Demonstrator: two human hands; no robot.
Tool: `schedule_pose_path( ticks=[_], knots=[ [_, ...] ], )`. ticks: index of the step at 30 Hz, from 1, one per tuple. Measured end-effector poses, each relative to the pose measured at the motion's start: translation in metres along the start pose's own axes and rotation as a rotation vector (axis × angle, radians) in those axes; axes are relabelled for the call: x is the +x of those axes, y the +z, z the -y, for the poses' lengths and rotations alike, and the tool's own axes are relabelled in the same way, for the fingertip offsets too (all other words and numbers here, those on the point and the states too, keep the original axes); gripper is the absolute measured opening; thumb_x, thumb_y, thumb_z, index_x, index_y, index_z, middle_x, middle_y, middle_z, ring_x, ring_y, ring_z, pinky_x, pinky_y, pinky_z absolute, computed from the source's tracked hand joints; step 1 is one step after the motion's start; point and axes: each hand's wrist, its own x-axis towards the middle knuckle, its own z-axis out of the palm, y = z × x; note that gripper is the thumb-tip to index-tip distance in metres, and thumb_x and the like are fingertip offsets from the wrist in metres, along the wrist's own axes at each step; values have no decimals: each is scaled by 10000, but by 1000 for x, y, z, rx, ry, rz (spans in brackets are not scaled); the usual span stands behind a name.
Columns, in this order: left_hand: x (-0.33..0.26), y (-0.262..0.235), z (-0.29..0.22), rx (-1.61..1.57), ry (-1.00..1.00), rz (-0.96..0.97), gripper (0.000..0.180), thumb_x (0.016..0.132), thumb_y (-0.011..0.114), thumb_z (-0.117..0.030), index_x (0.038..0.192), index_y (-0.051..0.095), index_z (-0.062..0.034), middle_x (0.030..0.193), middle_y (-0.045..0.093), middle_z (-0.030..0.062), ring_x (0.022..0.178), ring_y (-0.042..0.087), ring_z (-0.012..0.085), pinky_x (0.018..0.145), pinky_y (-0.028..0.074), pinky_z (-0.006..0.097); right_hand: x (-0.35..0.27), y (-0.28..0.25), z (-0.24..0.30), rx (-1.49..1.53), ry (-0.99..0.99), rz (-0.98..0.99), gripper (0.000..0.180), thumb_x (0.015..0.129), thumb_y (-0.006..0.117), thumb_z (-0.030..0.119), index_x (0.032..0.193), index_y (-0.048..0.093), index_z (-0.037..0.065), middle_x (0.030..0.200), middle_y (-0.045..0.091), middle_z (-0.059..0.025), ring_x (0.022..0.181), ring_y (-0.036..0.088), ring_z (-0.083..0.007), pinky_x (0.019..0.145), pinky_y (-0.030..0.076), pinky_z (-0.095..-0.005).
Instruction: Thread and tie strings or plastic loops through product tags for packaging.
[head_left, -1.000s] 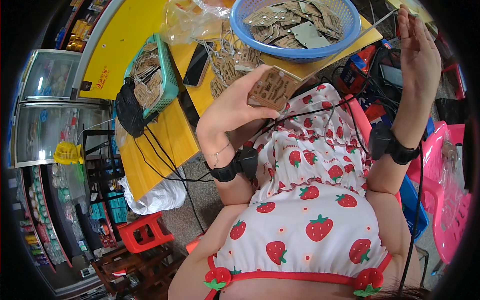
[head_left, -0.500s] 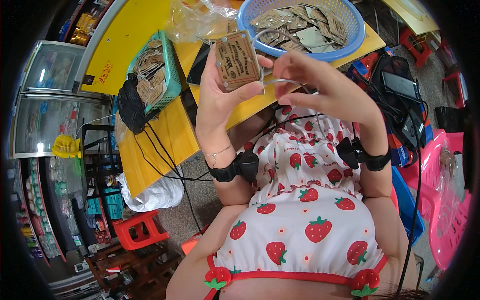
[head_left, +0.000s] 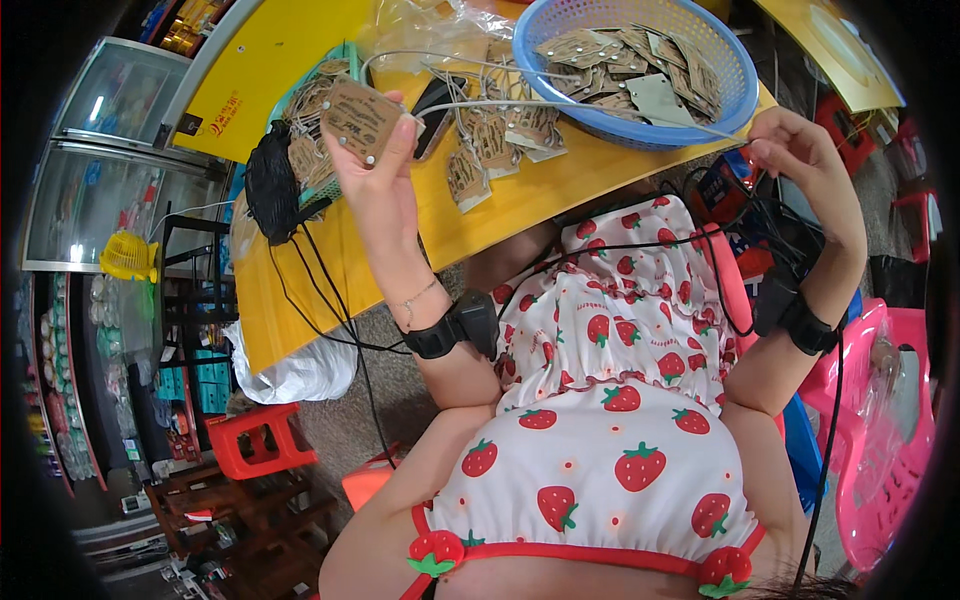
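My left hand is raised over the left part of the yellow table, closed on a small stack of brown card hang tags with light studs at the corners. A pale cord runs from beside the tags across to the right. Out beyond the table's right edge, my right hand pinches the cord's far end between thumb and fingers. Between my hands, several strung tags lie on the table, next to a dark flat object partly covered by cords.
A blue plastic basket full of tags stands at the back right. A green basket of strung tags stands at left, with a black bundle at its side. Black cables hang near both arms. Pink chair at right; red stool lower left.
My hands have moved far apart: the left went left with the tags, the right went right, drawing the cord out long. Strung tags on the table have come into view.
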Motion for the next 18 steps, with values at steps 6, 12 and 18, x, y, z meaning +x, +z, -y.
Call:
schedule_pose_path(
  ticks=[6,12,18],
  knots=[
    [-4,4,-4,50,12,58,592,783,651,57,1296,390,-79,1146,566,118,920,576,137,805,490,264,9,-1,-10,-40,-267,-540,191,899,589,121,1025,639,-14,986,650,-47,945,593,-108,876,419,-217],
    [-15,45,9,129,44,205,580,738,724,7,1219,407,-57,1041,626,91,903,605,137,794,502,263,15,52,33,84,-474,-432,143,882,510,-58,1001,589,-70,1019,599,-101,962,596,-173,893,439,-269],
    [-38,88,19,195,118,360,655,774,695,14,1278,279,-36,1057,608,120,958,603,154,809,509,266,26,108,49,216,-511,-411,257,814,566,-119,1066,582,-74,1087,594,-105,950,600,-147,877,488,-291]
  ],
)
